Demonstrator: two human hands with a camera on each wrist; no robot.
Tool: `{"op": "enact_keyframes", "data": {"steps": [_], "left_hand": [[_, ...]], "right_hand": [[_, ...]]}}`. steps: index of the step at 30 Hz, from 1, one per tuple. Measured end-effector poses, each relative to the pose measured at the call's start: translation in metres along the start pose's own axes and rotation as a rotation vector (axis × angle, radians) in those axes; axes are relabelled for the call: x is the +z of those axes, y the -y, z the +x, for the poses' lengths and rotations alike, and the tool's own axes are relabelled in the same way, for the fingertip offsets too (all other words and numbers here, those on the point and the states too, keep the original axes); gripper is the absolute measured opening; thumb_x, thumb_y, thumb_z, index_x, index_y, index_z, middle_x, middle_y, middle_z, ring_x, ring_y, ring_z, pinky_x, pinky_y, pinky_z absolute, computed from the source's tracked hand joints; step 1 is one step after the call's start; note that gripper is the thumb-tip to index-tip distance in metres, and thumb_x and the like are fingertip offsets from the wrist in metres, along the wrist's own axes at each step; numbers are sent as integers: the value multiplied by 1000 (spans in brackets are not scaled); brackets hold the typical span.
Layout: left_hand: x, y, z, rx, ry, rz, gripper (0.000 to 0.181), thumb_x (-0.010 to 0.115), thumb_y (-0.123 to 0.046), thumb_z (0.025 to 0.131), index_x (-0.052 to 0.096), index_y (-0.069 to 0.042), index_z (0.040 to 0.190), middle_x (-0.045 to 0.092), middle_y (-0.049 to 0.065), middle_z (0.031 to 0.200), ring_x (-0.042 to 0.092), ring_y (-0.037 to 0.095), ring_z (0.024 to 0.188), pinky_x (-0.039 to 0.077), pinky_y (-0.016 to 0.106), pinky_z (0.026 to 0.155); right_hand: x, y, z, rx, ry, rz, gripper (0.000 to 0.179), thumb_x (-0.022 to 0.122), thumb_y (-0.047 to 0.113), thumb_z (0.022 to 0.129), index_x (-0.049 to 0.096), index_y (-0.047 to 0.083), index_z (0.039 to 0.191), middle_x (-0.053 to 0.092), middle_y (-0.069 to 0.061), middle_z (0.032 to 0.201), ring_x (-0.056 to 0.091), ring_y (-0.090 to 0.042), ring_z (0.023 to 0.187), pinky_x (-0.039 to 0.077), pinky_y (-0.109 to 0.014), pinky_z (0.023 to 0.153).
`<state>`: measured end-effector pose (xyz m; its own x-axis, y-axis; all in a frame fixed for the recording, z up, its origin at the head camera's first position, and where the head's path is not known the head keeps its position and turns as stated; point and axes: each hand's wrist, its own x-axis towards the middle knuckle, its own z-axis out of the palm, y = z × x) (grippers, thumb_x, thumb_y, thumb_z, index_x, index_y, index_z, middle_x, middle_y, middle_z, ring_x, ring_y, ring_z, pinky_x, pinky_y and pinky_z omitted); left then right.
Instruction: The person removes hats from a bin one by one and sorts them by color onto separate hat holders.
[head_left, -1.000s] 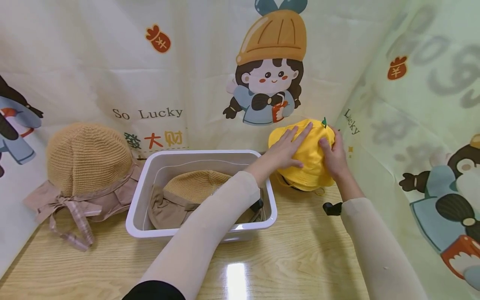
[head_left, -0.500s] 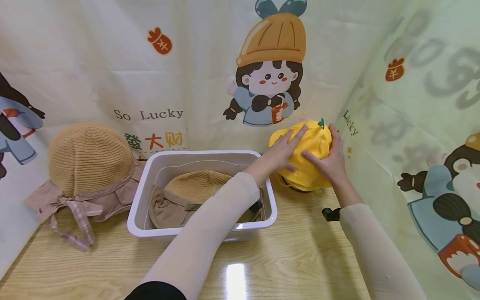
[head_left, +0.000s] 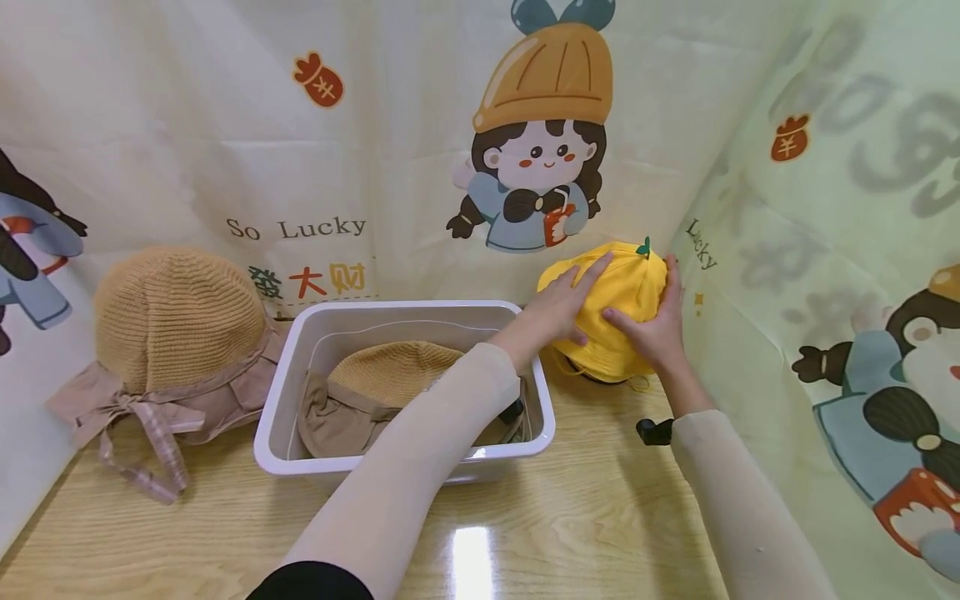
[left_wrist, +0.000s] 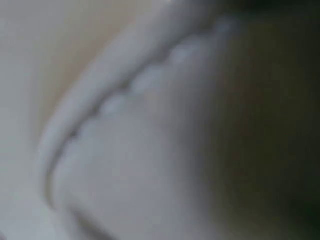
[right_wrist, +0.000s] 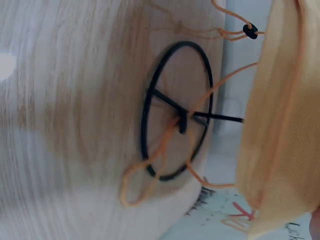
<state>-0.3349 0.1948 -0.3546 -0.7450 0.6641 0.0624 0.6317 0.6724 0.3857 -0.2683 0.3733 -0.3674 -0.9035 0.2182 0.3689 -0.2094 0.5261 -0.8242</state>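
A yellow bucket hat (head_left: 607, 321) with a small green sprout on its crown sits at the back right. My left hand (head_left: 553, 308) lies over its left side with fingers spread. Against the right side rests my right hand (head_left: 660, 325), its thumb on the front and its fingers along the edge. Below the hat's brim (right_wrist: 280, 130), the right wrist view shows a black wire stand (right_wrist: 146, 115) with a round base. Thin orange cords (right_wrist: 131, 187) hang from the brim, one through a black stopper (right_wrist: 250, 31). Only blurred pale surfaces show in the left wrist view.
A pale plastic tub (head_left: 402, 307) stands under my left forearm, with a tan knitted hat (head_left: 393, 371) and brown fabric inside. At the left is another tan knit hat (head_left: 180, 321) with a pink brim and ribbon. Printed curtains (head_left: 405, 192) enclose the wooden table (head_left: 570, 500).
My right hand has slid a little, its thumb moving left and lower across the front of the hat. The sprout has shifted slightly left. My left hand stays almost in place.
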Motion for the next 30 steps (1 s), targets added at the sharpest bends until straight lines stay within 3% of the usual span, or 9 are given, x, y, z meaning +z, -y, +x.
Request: {"op": "enact_keyframes", "data": {"steps": [5,8,11,17,25,30], "left_hand": [[1,-3,0,1,-21,29,127,80,-50,80,-23,-43,153,9,14,166,26,34,148,43,54,106],[3,-7,1,19,-42,23,124,75,-58,81,-25,-41,153,-3,13,167,18,37,151,45,55,103],[5,-11,2,39,-62,26,125,72,-62,81,-31,-42,150,-11,12,167,13,39,152,47,54,102],[9,-15,4,17,-62,65,127,72,-58,83,-39,-46,143,-18,10,166,13,43,151,42,53,108],[12,-16,3,-15,-60,68,130,75,-51,83,-42,-47,141,-14,9,167,16,43,150,39,51,112],[9,-14,0,3,-36,40,129,75,-49,84,-38,-46,144,-14,10,167,15,43,151,42,47,110]], "right_hand": [[-11,-5,10,-41,27,-23,87,63,35,94,10,20,161,17,-13,163,28,-33,143,23,-53,118],[-16,-9,21,-105,23,-11,70,51,38,100,21,19,160,21,-9,164,24,-31,148,19,-54,120],[-17,-6,30,-142,32,-49,61,48,39,103,30,21,158,27,-6,162,26,-30,148,21,-54,120],[-16,0,35,-53,62,-92,58,43,52,103,35,27,155,36,-6,157,40,-29,136,35,-54,111],[-13,1,35,-2,41,-62,55,46,52,102,41,29,151,48,-5,142,51,-16,110,44,-24,88],[-17,10,37,37,38,-146,59,49,57,99,43,31,151,47,-7,147,49,-22,119,44,-32,93]]}}
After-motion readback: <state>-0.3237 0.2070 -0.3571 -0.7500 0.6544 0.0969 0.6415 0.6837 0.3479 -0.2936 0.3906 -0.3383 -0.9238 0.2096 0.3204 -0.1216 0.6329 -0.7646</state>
